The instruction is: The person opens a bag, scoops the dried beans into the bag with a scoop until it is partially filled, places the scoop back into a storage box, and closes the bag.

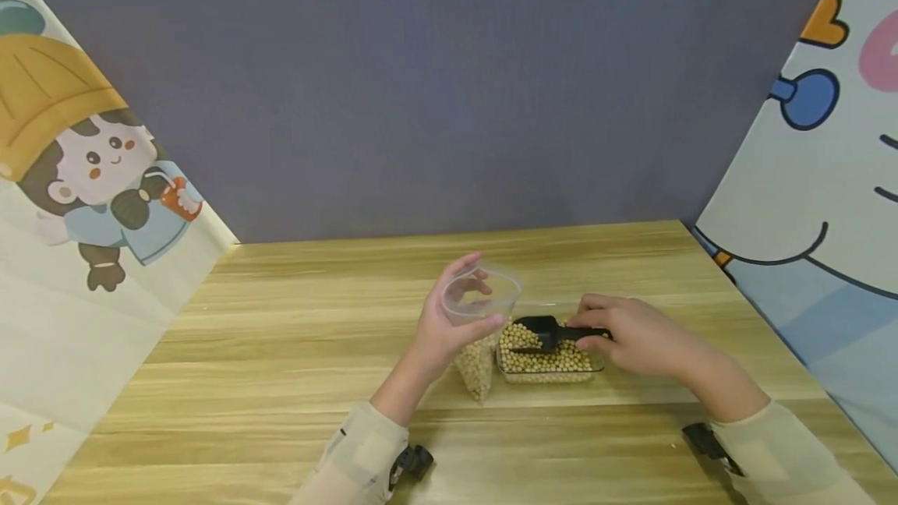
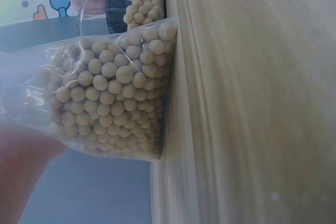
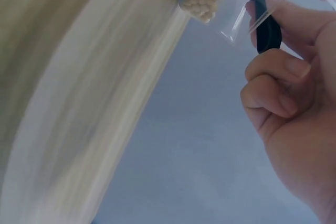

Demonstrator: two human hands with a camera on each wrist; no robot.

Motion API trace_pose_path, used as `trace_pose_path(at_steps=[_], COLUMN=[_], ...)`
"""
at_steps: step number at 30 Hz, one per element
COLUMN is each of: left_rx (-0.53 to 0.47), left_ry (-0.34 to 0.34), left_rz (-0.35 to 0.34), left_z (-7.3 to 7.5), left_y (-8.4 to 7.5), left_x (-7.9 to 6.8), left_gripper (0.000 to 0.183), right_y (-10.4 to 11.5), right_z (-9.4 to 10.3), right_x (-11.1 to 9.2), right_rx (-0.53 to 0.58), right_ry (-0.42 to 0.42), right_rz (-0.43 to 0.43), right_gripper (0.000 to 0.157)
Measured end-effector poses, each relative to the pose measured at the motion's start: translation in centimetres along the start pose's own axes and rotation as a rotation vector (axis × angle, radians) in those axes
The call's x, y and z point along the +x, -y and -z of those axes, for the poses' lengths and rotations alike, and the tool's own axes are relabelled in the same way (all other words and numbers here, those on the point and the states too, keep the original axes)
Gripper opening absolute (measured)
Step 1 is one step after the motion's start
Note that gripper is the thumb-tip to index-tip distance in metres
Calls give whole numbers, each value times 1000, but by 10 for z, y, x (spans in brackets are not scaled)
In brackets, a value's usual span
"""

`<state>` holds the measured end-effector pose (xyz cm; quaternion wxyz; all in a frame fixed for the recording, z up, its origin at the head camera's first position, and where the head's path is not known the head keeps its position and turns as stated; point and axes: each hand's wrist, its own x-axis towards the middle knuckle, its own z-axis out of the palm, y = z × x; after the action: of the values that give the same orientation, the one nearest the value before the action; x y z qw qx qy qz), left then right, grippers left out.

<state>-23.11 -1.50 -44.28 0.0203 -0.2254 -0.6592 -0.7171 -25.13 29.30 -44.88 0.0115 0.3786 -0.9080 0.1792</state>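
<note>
My left hand [image 1: 442,318] holds the wide, rounded mouth of a clear plastic bag [image 1: 477,369], its fingers and thumb curled about the rim. Pale yellow soybeans fill the lower part of the bag, which the left wrist view shows close up against the tabletop. Just to the right stands a clear rectangular container [image 1: 550,376] of soybeans [image 1: 561,358]. A black scoop [image 1: 543,330] lies in the beans there, its blade partly sunk among them. Between thumb and fingers my right hand [image 1: 638,333] pinches the scoop's handle [image 3: 269,32].
Everything stands on a wood-grain table [image 1: 281,357]. A grey panel [image 1: 449,100] rises behind its far edge, and cartoon-printed sheets [image 1: 63,318] flank both sides. Small black devices [image 1: 414,462] are strapped at both wrists.
</note>
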Motion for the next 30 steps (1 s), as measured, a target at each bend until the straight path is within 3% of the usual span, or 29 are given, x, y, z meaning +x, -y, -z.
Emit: trace_pose_path(at_steps=[10,16,26,30], left_rx=[-1,-17,-3,-3], left_ry=[8,16,6,-2], left_rz=[11,6,-1,8], left_z=[-2,-2,-2,-2], left_y=[0,-1,1,0], left_x=[0,-1,0,0], left_gripper=[89,89,89,90], right_y=[-5,-5,-24,-31], right_z=[6,1,-3,-3], right_x=[-6,-2,-6,-7], right_rx=[35,55,109,182], right_ry=[-25,5,-61,-64], right_rz=[110,98,85,44], right_gripper=[22,25,26,26])
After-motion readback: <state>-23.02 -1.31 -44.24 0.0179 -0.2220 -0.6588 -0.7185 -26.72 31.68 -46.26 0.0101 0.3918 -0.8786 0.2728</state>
